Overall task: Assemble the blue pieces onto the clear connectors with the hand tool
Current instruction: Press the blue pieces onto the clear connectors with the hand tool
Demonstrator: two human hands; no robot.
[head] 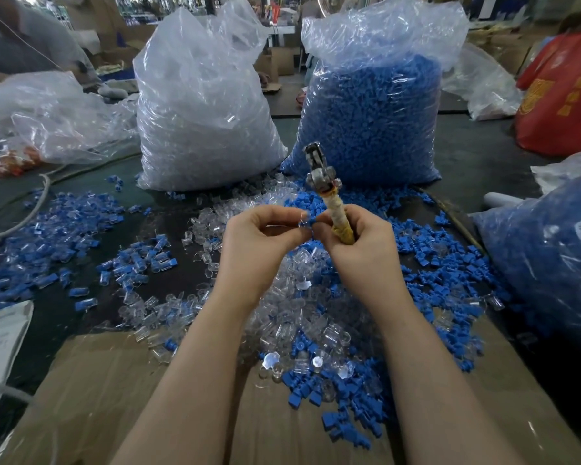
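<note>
My left hand [260, 241] pinches a clear connector [303, 220] at its fingertips. My right hand [359, 250] grips the tape-wrapped handle of the hand tool [329, 193], whose metal head points up and away. The same hand's fingertips pinch a small blue piece [312, 223] that meets the connector. Loose clear connectors [292, 317] lie heaped under my hands. Loose blue pieces [433, 263] are spread to the right. Assembled blue-and-clear parts [57, 243] cover the table at left.
A tall bag of clear connectors [202, 105] and a bag of blue pieces [373, 119] stand behind the piles. Another blue-filled bag [550, 256] lies at right, a red bag [564, 95] beyond it. Cardboard [114, 397] covers the near edge. A grey cable [31, 209] crosses left.
</note>
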